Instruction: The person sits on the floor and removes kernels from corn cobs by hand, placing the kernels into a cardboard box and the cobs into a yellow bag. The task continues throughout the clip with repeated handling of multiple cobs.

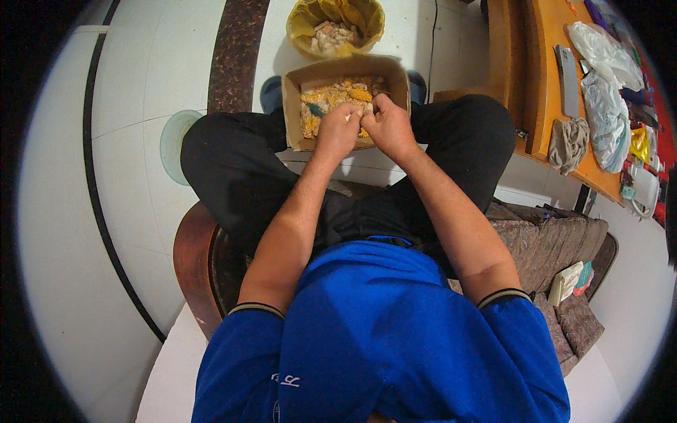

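Observation:
A cardboard box stands between my knees, holding yellow corn kernels and cobs. Over its near right part, my left hand and my right hand meet with bent fingers. A pale piece of corn cob shows between the fingertips, mostly hidden by them; both hands appear to grip it. Just beyond them a cob full of yellow kernels lies on the heap. Left of my left hand is a dark teal object, perhaps a tool handle, partly sunk in the kernels.
Behind the box, a bin lined with a yellow bag holds bare cobs. A glass-like round stool or table stands by my left knee. At right, a wooden table carries plastic bags, a phone and a cloth.

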`<control>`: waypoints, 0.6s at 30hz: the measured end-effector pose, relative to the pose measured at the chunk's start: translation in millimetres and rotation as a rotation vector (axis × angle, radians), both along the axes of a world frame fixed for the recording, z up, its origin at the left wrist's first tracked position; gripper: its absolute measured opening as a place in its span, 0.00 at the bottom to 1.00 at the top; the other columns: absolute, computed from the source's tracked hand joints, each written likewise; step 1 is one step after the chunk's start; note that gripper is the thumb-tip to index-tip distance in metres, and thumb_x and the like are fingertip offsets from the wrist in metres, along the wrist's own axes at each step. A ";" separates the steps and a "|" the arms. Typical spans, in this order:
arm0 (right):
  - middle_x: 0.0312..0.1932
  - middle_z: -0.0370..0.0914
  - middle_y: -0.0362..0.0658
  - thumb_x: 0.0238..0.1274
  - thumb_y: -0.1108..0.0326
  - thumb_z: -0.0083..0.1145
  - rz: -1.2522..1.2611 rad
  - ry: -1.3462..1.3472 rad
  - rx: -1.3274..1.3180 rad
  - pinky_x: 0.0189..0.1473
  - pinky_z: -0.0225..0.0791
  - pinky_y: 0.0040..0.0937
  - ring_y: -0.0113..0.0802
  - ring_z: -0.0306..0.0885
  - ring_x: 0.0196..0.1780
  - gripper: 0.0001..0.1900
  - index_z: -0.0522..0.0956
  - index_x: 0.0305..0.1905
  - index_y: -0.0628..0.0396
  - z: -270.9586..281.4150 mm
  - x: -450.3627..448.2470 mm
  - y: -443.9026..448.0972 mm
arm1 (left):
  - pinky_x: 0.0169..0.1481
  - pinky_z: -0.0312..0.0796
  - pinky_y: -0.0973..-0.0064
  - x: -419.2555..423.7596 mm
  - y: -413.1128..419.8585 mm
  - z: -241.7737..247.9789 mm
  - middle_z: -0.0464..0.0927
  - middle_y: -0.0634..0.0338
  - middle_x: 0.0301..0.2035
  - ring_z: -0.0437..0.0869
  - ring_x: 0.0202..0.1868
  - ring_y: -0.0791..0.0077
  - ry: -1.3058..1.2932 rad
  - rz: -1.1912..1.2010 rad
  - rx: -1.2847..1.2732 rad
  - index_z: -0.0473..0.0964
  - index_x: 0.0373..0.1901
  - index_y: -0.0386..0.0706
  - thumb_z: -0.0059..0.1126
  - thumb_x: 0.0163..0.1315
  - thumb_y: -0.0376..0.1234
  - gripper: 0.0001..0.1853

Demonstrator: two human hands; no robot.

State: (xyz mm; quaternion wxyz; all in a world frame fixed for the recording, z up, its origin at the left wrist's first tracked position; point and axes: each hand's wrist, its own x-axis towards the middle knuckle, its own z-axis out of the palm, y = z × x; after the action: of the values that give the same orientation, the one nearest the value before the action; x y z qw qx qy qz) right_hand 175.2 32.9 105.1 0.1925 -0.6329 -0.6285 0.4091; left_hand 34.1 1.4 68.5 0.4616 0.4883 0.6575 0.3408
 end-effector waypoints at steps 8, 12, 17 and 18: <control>0.27 0.79 0.60 0.58 0.62 0.62 0.005 -0.022 0.096 0.40 0.73 0.53 0.62 0.81 0.36 0.13 0.75 0.39 0.60 -13.5 -1.6 -4.8 | 0.49 0.75 0.68 1.7 -0.4 -9.8 0.85 0.51 0.37 0.85 0.41 0.67 0.009 -0.006 -0.003 0.81 0.46 0.35 0.56 0.71 0.35 0.13; 0.28 0.79 0.60 0.59 0.63 0.61 -0.031 0.018 0.028 0.39 0.73 0.50 0.61 0.81 0.36 0.12 0.75 0.38 0.61 -4.5 -4.1 -1.8 | 0.46 0.74 0.72 1.1 0.9 -10.6 0.84 0.57 0.36 0.82 0.38 0.73 -0.107 0.048 -0.118 0.82 0.46 0.35 0.54 0.73 0.36 0.14; 0.30 0.80 0.58 0.61 0.63 0.60 -0.056 0.118 0.034 0.40 0.74 0.45 0.53 0.83 0.36 0.12 0.76 0.37 0.62 -11.4 -2.6 0.4 | 0.45 0.72 0.75 1.7 1.2 -10.5 0.83 0.62 0.36 0.79 0.38 0.77 -0.257 0.112 -0.153 0.83 0.48 0.38 0.52 0.74 0.38 0.15; 0.31 0.81 0.58 0.61 0.63 0.60 -0.069 0.141 0.019 0.41 0.74 0.44 0.50 0.83 0.36 0.12 0.77 0.38 0.63 -13.3 -1.8 0.7 | 0.46 0.72 0.74 0.7 0.9 -11.4 0.83 0.62 0.37 0.79 0.40 0.76 -0.301 0.118 -0.184 0.82 0.49 0.39 0.53 0.74 0.40 0.15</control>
State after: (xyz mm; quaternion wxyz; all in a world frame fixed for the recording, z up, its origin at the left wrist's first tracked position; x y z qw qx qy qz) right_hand 173.4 33.6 91.8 0.2561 -0.6220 -0.5952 0.4397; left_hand 34.8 2.3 57.1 0.5769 0.3481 0.6369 0.3747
